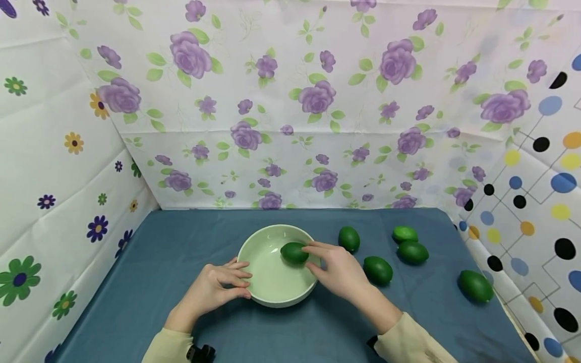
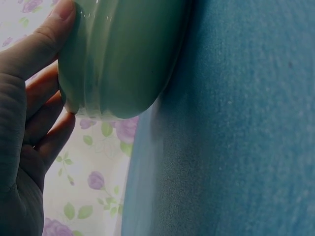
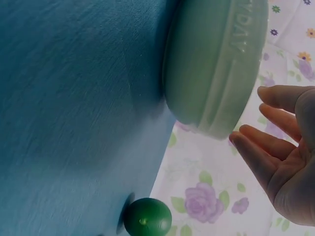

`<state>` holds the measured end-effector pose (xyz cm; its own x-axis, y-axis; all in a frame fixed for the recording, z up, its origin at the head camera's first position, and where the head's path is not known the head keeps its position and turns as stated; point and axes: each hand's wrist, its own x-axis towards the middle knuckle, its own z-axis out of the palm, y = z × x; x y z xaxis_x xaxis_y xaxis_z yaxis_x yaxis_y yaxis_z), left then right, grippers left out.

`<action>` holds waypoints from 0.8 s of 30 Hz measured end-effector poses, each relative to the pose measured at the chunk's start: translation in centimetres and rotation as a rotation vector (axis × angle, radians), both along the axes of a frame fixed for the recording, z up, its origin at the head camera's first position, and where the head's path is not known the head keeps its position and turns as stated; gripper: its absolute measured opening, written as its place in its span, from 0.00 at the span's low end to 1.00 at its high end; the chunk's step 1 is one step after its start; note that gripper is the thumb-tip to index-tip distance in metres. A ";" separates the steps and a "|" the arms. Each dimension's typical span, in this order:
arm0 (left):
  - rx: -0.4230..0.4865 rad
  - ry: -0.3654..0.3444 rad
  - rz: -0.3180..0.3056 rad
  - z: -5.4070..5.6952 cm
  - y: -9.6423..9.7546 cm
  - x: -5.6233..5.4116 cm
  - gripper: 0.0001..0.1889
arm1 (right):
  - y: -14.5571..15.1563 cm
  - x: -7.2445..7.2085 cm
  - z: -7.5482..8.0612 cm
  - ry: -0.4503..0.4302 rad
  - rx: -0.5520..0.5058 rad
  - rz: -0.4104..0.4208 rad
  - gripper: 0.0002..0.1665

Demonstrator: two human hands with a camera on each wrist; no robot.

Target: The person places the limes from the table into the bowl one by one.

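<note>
A pale green bowl (image 1: pixel 268 285) stands on the blue cloth in the head view, with a green lime (image 1: pixel 292 253) inside it. My left hand (image 1: pixel 213 287) holds the bowl's left side, its fingers at the rim and the thumb low against the outer wall. Over the right rim reaches my right hand (image 1: pixel 338 269), thumb and fingers spread apart, fingertips overlapping the lime's right end. In the right wrist view those fingers (image 3: pixel 261 147) are loosely bent beside the rim with nothing visible between them; the bowl's wall hides the lime there.
Right of the bowl lie several more limes: one at the back (image 1: pixel 349 239), one nearer the right wrist (image 1: pixel 378 270), a touching pair (image 1: pixel 412 252) and one by the right edge (image 1: pixel 475 286). A flowered sheet (image 1: pixel 290 101) rises behind the blue cloth (image 1: pixel 190 237); patterned sheets stand on both sides.
</note>
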<state>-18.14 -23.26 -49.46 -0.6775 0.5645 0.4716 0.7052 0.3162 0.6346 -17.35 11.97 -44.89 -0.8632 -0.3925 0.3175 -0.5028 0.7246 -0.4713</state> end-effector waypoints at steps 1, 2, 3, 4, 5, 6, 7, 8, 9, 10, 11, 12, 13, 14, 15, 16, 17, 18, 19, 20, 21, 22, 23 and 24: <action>-0.002 0.003 0.001 0.0 0.0 0.0 0.10 | 0.2 0.2 0.1 -0.009 -0.012 -0.004 0.22; -0.004 0.005 0.001 0.1 0.0 0.0 0.10 | 0.4 0.3 0.1 -0.014 -0.019 -0.008 0.22; -0.004 0.004 0.001 0.1 0.1 0.0 0.10 | 0.6 0.5 0.2 -0.019 -0.027 -0.014 0.22; -0.004 0.003 0.001 0.1 0.1 0.0 0.10 | 0.9 0.7 0.2 -0.024 -0.035 -0.021 0.22; -0.004 -0.001 0.002 0.1 0.1 0.0 0.10 | 1.1 0.9 0.2 -0.028 -0.043 -0.026 0.22; -0.003 -0.006 0.003 0.2 0.1 0.0 0.10 | 1.3 1.1 0.2 -0.030 -0.049 -0.030 0.22; -0.003 -0.011 0.004 0.2 0.1 0.0 0.10 | 1.6 1.3 0.1 -0.031 -0.054 -0.033 0.22; -0.002 -0.017 0.006 0.2 0.1 0.1 0.10 | 1.8 1.5 0.1 -0.030 -0.056 -0.036 0.22; -0.001 -0.020 0.007 0.2 0.0 0.1 0.10 | 2.1 1.7 0.0 -0.031 -0.060 -0.037 0.22; -0.002 -0.021 0.009 0.2 0.0 0.1 0.10 | 2.3 1.9 0.0 -0.033 -0.064 -0.035 0.22; -0.002 -0.022 0.011 0.2 0.0 0.1 0.10 | 2.6 2.2 0.0 -0.033 -0.067 -0.032 0.22; -0.003 -0.023 0.012 0.2 0.0 0.1 0.11 | 2.9 2.4 0.0 -0.031 -0.069 -0.031 0.22; -0.005 -0.025 0.013 0.2 0.0 0.1 0.11 | 3.2 2.7 0.0 -0.030 -0.068 -0.031 0.22; -0.007 -0.027 0.014 0.2 0.0 0.1 0.11 | 3.6 2.9 0.0 -0.026 -0.064 -0.033 0.22; -0.009 -0.031 0.014 0.2 0.0 0.1 0.10 | 4.0 3.1 0.0 -0.023 -0.060 -0.036 0.22; -0.011 -0.035 0.015 0.3 0.0 0.1 0.11 | 4.3 3.3 0.1 -0.017 -0.052 -0.040 0.22; -0.012 -0.040 0.015 0.3 0.0 0.1 0.10 | 4.7 3.5 0.1 -0.011 -0.043 -0.046 0.22; -0.012 -0.043 0.016 0.3 0.1 0.1 0.10 | 5.1 3.6 0.1 -0.007 -0.034 -0.052 0.22; -0.011 -0.047 0.017 0.4 0.1 0.1 0.10 | 5.5 3.8 0.2 -0.005 -0.026 -0.059 0.22; -0.012 -0.048 0.018 0.4 0.1 0.2 0.11 | 5.9 3.9 0.2 -0.003 -0.019 -0.064 0.22; -0.011 -0.050 0.019 0.4 0.1 0.2 0.10 | 6.4 4.1 0.2 -0.004 -0.016 -0.072 0.22; -0.011 -0.049 0.019 0.4 0.1 0.2 0.11 | 6.8 4.2 0.3 -0.002 -0.013 -0.080 0.22; -0.012 -0.049 0.020 0.4 0.1 0.2 0.11 | 7.2 4.4 0.3 -0.004 -0.011 -0.089 0.22; -0.013 -0.048 0.021 0.4 0.1 0.2 0.11 | 7.6 4.5 0.3 -0.004 -0.008 -0.100 0.23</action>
<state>-17.90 -23.17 -49.06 -0.7108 0.5560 0.4308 0.6671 0.3388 0.6634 -12.81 19.60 -44.57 -0.8991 -0.3021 0.3168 -0.4266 0.7672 -0.4790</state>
